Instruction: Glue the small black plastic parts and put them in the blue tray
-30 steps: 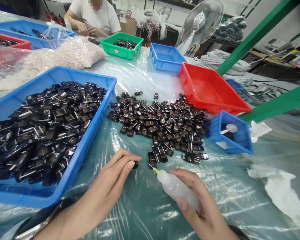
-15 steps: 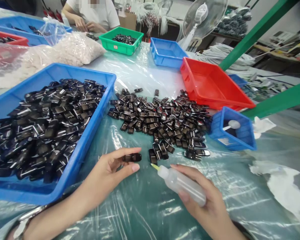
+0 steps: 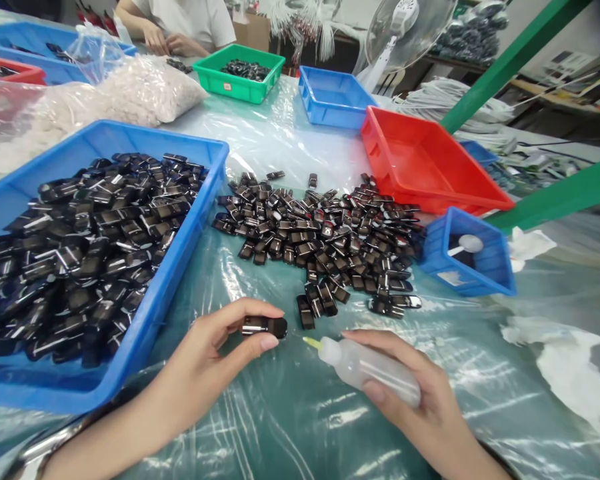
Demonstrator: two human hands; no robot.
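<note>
The small black cartridge (image 3: 265,326), glossy with a pale band, lies level, pinched between thumb and forefinger of the left hand (image 3: 215,367). Just right of it, the right hand (image 3: 420,407) grips a translucent squeeze bottle (image 3: 367,370), its yellow nozzle pointing at the cartridge. Since half a second ago the cartridge has dipped slightly and the bottle has levelled.

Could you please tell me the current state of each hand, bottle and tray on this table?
left hand: pinching one small black part.
right hand: gripping the squeeze bottle.
squeeze bottle: tilted, yellow nozzle toward the part.
large blue tray: filled with black parts.
red tray: holds nothing visible.
loose pile: spread on the plastic sheet.
</note>
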